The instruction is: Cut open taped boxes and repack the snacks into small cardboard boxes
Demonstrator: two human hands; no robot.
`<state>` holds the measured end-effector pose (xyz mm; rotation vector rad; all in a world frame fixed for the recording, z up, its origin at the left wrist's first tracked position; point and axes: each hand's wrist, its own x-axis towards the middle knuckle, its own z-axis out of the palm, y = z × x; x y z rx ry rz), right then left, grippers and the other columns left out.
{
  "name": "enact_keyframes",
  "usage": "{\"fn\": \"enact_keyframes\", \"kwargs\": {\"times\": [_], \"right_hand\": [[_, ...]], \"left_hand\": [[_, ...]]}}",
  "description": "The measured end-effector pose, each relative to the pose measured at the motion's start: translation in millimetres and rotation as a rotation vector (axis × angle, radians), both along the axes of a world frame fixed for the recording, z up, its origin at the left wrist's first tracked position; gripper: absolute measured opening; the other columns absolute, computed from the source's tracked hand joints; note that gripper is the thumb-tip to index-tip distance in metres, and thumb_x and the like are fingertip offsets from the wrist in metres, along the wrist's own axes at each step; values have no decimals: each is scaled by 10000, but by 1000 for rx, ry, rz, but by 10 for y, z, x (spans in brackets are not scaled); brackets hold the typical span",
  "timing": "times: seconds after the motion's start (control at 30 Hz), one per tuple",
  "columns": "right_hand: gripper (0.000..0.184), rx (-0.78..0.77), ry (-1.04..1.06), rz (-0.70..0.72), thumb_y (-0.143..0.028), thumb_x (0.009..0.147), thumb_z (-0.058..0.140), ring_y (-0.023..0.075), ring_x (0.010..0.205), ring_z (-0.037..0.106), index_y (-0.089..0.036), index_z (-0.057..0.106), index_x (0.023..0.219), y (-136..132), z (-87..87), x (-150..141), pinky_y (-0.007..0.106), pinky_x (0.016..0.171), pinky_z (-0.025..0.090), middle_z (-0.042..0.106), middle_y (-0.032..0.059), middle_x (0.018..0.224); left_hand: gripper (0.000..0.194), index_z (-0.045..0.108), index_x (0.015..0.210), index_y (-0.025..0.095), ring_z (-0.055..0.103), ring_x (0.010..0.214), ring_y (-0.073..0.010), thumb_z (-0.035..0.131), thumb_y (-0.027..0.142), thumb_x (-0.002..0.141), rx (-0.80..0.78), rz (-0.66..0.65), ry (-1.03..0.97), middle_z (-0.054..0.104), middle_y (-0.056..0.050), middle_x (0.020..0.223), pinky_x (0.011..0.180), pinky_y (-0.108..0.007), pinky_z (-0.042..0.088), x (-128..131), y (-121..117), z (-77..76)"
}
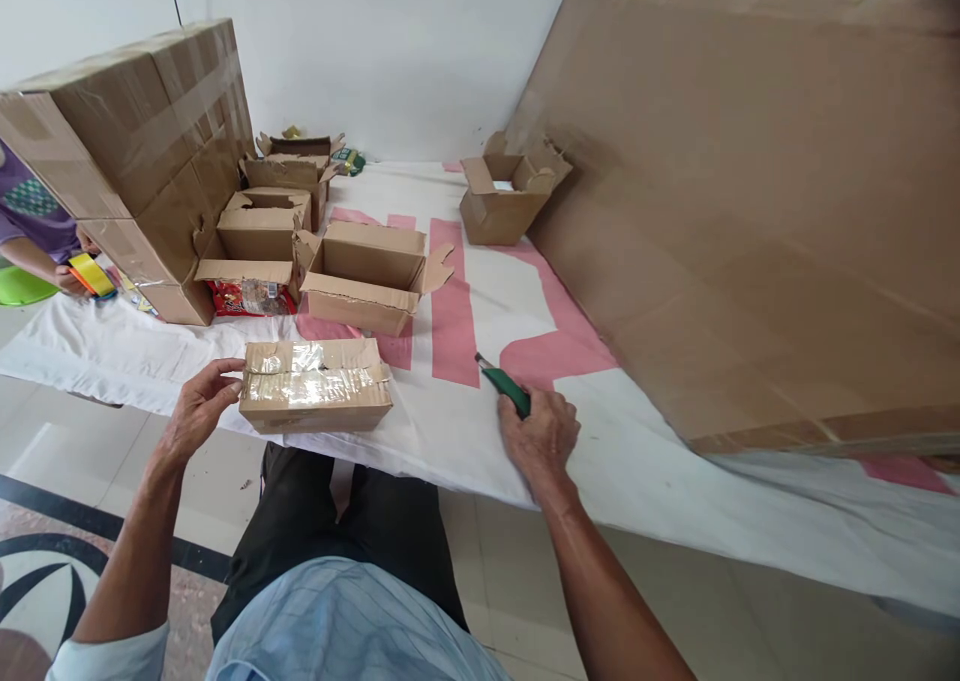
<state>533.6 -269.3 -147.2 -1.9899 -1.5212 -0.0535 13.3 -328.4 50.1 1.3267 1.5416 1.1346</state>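
Note:
A small cardboard box (315, 401), closed with shiny clear tape along its top, lies near the table's front edge. At its left end is my left hand (201, 406), thumb and fingers apart, the fingertips against the corner rather than wrapped round it. My right hand (541, 431) is closed round a green utility knife (506, 389), to the right of the taped box. The metal tip of the knife points up and to the left, just above the cloth. Right behind the taped box stands an open cardboard box (367, 286) with torn flaps.
Several open boxes (259, 231) stand at the left, with a red packet (251, 298) at their front. Stacked cartons (150, 151) rise behind them; beside these a person's hand (71, 279) holds something yellow. Another open box (506, 206) stands by a huge carton (765, 211) on the white cloth (442, 431).

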Motion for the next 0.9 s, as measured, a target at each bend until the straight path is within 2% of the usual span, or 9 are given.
{"fn": "enact_keyframes", "kwargs": {"times": [0.17, 0.3, 0.4, 0.5, 0.6, 0.73, 0.9], "right_hand": [[425, 18, 22, 2, -440, 948, 572, 407, 1068, 579, -150, 767, 1190, -7, 75, -9, 557, 955, 477, 697, 209, 1091], [385, 143, 93, 41, -448, 945, 609, 421, 1165, 602, -175, 752, 1175, -31, 352, -241, 608, 1047, 486, 706, 229, 1176], [400, 219, 350, 245, -532, 1004, 593, 383, 1153, 669, -196, 760, 1144, -62, 688, -662, 567, 1037, 557, 748, 203, 1174], [452, 83, 690, 513, -619, 1070, 587, 315, 1077, 727, -227, 789, 1166, -95, 1034, -1154, 466, 933, 625, 796, 136, 1183], [498, 20, 810, 649, -684, 1054, 624, 278, 1011, 744, -226, 801, 1142, -126, 1275, -1488, 407, 878, 645, 799, 102, 1131], [436, 48, 777, 605, -657, 1005, 704, 256, 909, 739, -229, 772, 1058, -158, 1369, -1590, 381, 790, 644, 778, 85, 1037], [273, 163, 694, 576, -517, 1026, 689, 244, 898, 724, -252, 750, 1049, -185, 1367, -1591, 400, 824, 637, 754, 65, 1000]], "left_hand": [[549, 808, 1156, 210, 748, 861, -259, 960, 556, 757, -38, -59, -41, 814, -68, 913, 790, -361, 565, -27, 29, 40], [512, 804, 1100, 206, 719, 776, -232, 966, 532, 740, -33, -22, -41, 807, -53, 853, 737, -341, 543, -8, 67, 45], [499, 808, 1086, 202, 704, 733, -218, 955, 535, 744, -17, -17, -42, 802, -48, 811, 700, -326, 529, 49, 101, 17], [496, 812, 1090, 203, 689, 698, -205, 929, 565, 772, 0, -45, -24, 809, -58, 819, 640, -304, 492, 135, 130, -30], [497, 812, 1106, 209, 656, 661, -187, 907, 585, 796, -2, -48, 14, 798, -52, 806, 591, -280, 439, 208, 141, -67], [490, 814, 1096, 207, 649, 683, -186, 912, 574, 786, 23, -39, 18, 775, -37, 790, 613, -276, 438, 251, 129, -75], [472, 824, 1095, 201, 636, 685, -180, 913, 543, 783, 27, -28, 3, 765, -28, 773, 627, -277, 445, 268, 145, -86]]}}
